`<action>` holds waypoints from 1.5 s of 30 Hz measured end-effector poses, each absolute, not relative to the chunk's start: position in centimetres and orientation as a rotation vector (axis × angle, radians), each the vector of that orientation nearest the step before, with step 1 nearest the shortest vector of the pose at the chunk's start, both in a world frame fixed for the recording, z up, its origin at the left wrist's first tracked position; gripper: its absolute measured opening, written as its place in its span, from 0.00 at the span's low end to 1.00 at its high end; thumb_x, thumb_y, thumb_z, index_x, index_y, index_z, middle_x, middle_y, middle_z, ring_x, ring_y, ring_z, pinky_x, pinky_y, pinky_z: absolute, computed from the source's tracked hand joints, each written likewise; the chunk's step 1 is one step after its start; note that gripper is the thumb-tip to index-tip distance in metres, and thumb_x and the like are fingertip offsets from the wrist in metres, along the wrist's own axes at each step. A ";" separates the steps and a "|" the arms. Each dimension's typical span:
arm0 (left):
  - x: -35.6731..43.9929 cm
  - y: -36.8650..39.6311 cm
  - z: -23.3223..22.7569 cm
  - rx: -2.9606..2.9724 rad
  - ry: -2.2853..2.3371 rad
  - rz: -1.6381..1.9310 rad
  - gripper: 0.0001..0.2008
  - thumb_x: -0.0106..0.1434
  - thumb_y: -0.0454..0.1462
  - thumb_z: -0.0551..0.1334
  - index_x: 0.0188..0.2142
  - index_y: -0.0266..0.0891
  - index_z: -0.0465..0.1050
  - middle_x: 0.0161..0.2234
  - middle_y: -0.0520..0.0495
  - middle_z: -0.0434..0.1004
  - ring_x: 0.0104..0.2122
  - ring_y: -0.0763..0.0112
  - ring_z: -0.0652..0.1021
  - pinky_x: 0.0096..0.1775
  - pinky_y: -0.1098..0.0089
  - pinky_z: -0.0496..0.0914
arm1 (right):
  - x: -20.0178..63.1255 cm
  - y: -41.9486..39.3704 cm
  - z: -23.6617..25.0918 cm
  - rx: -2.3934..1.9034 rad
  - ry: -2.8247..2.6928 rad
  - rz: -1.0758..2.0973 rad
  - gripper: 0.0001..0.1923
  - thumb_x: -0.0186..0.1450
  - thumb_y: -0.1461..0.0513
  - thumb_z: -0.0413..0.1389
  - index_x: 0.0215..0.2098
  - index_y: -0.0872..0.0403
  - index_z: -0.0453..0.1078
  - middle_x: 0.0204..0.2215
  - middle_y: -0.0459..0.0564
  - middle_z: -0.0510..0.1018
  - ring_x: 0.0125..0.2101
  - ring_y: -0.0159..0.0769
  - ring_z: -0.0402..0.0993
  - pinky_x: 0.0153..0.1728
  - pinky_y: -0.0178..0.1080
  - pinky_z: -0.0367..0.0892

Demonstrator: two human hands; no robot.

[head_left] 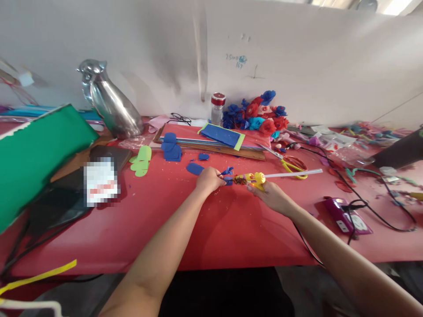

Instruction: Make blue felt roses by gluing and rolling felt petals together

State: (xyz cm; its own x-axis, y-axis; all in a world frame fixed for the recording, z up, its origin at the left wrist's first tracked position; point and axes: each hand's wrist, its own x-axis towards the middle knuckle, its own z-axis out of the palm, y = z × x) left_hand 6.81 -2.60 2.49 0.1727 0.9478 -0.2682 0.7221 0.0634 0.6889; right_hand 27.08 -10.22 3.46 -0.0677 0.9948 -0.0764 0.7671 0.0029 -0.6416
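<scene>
My right hand (269, 197) is closed round the handle of a yellow hot glue gun (259, 178). A clear glue stick (294, 174) juts from the gun's back end to the right, and its nozzle end points left. In my left hand (210, 181), fingers pinched together, is a small blue foam flower (228, 171), close to the nozzle. Whether nozzle and flower touch I cannot tell. Just beyond my left hand lie a blue foam oval (194, 169) and a smaller blue piece (204, 156) on the red tabletop (218, 237).
Blue petal cutouts (172, 147) and light green ones (142, 160) lie at left. Yellow-handled scissors (294, 166) rest behind the gun. A steel jug (114, 103), foam sheets (214, 134), a jar (217, 110) and finished flowers (257, 114) line the wall. A purple power strip (346, 215) with cables is right.
</scene>
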 end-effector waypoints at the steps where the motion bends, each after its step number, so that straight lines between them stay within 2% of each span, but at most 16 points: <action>1: 6.8 -2.5 2.4 1.710 1.596 0.386 0.05 0.45 0.35 0.68 0.19 0.39 0.73 0.16 0.52 0.69 0.23 0.69 0.72 0.26 0.70 0.58 | 27.2 -10.1 3.4 -1.816 -1.884 0.761 0.26 0.58 0.40 0.46 0.20 0.51 0.57 0.16 0.42 0.59 0.19 0.30 0.55 0.21 0.34 0.53; 9: 6.8 -2.3 1.9 1.703 1.589 0.421 0.03 0.44 0.35 0.69 0.21 0.39 0.76 0.19 0.50 0.74 0.24 0.68 0.73 0.28 0.70 0.60 | 27.3 -9.6 3.0 -1.855 -1.885 0.724 0.26 0.59 0.41 0.47 0.18 0.51 0.54 0.15 0.42 0.57 0.18 0.29 0.53 0.20 0.34 0.51; 14: 6.7 -2.4 1.8 1.696 1.570 0.430 0.03 0.45 0.35 0.68 0.21 0.39 0.76 0.18 0.49 0.73 0.25 0.67 0.74 0.29 0.69 0.61 | 27.7 -9.5 2.4 -1.931 -1.967 0.530 0.21 0.63 0.46 0.46 0.23 0.52 0.64 0.17 0.45 0.65 0.20 0.33 0.62 0.22 0.35 0.56; 17: 6.6 -2.3 1.8 1.655 1.547 0.500 0.04 0.43 0.34 0.69 0.20 0.39 0.75 0.19 0.49 0.74 0.26 0.66 0.75 0.31 0.69 0.63 | 29.0 -9.0 2.1 -1.971 -2.038 0.283 0.15 0.65 0.51 0.47 0.32 0.51 0.68 0.24 0.49 0.72 0.27 0.39 0.69 0.27 0.37 0.61; 21: 6.2 -2.1 1.9 1.460 1.464 0.742 0.05 0.42 0.33 0.69 0.20 0.39 0.73 0.20 0.51 0.74 0.27 0.68 0.74 0.34 0.70 0.65 | 31.6 -8.4 1.9 -2.041 -2.084 0.138 0.11 0.63 0.57 0.50 0.40 0.54 0.67 0.36 0.57 0.74 0.38 0.46 0.71 0.36 0.42 0.64; 25: 5.5 -1.7 2.5 1.277 1.326 0.903 0.06 0.44 0.32 0.67 0.21 0.37 0.70 0.19 0.54 0.71 0.24 0.74 0.71 0.33 0.72 0.66 | 32.1 -8.0 2.6 -2.182 -2.116 -0.017 0.16 0.61 0.62 0.51 0.47 0.57 0.69 0.44 0.62 0.73 0.45 0.50 0.69 0.43 0.46 0.64; 28: 5.2 -1.6 2.7 1.307 1.244 0.941 0.07 0.44 0.32 0.67 0.24 0.37 0.70 0.20 0.55 0.71 0.23 0.75 0.71 0.31 0.73 0.65 | 29.7 -7.5 4.4 -1.962 -2.105 -0.087 0.21 0.59 0.65 0.51 0.52 0.55 0.69 0.49 0.60 0.72 0.49 0.49 0.67 0.48 0.47 0.62; 31: 5.2 -1.6 2.6 1.426 1.183 0.965 0.12 0.44 0.32 0.67 0.30 0.38 0.69 0.22 0.55 0.72 0.24 0.76 0.72 0.30 0.74 0.65 | 25.8 -6.5 6.2 -1.701 -2.136 0.030 0.20 0.61 0.62 0.51 0.51 0.52 0.71 0.51 0.55 0.73 0.51 0.49 0.65 0.51 0.49 0.61; 35: 5.2 -1.7 2.5 1.504 1.112 0.951 0.20 0.45 0.32 0.68 0.38 0.40 0.67 0.23 0.56 0.74 0.24 0.75 0.74 0.29 0.76 0.64 | 22.3 -4.4 7.1 -1.737 -2.074 0.335 0.18 0.55 0.60 0.57 0.45 0.48 0.76 0.51 0.53 0.74 0.52 0.54 0.64 0.49 0.53 0.61; 38: 5.1 -2.0 2.9 1.546 1.051 0.902 0.22 0.46 0.33 0.68 0.40 0.40 0.65 0.24 0.56 0.75 0.22 0.76 0.73 0.27 0.76 0.62 | 21.9 -3.0 7.3 -1.614 -2.073 0.661 0.12 0.54 0.62 0.57 0.36 0.50 0.78 0.45 0.51 0.77 0.49 0.49 0.68 0.49 0.48 0.63; 41: 5.1 -2.3 3.3 1.591 0.998 0.847 0.21 0.47 0.32 0.67 0.41 0.40 0.63 0.25 0.56 0.75 0.18 0.79 0.68 0.24 0.77 0.58 | 22.6 -2.0 7.8 -1.422 -2.133 1.002 0.10 0.56 0.62 0.54 0.32 0.52 0.78 0.38 0.49 0.80 0.42 0.42 0.73 0.43 0.41 0.66; 45: 5.3 -2.5 3.3 1.602 0.953 0.850 0.21 0.46 0.31 0.66 0.41 0.40 0.63 0.23 0.57 0.73 0.20 0.78 0.69 0.25 0.77 0.59 | 23.1 -1.2 8.8 -1.439 -2.201 1.052 0.07 0.51 0.63 0.57 0.27 0.54 0.77 0.30 0.47 0.79 0.34 0.38 0.72 0.36 0.37 0.64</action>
State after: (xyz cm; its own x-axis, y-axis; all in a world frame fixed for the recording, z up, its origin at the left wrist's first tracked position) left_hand 5.34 -2.48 3.32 0.4326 0.8995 0.0606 0.1622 -0.1438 0.9762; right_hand 23.15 -1.20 8.83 -0.4488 0.8839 -0.1317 0.6578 0.2270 -0.7182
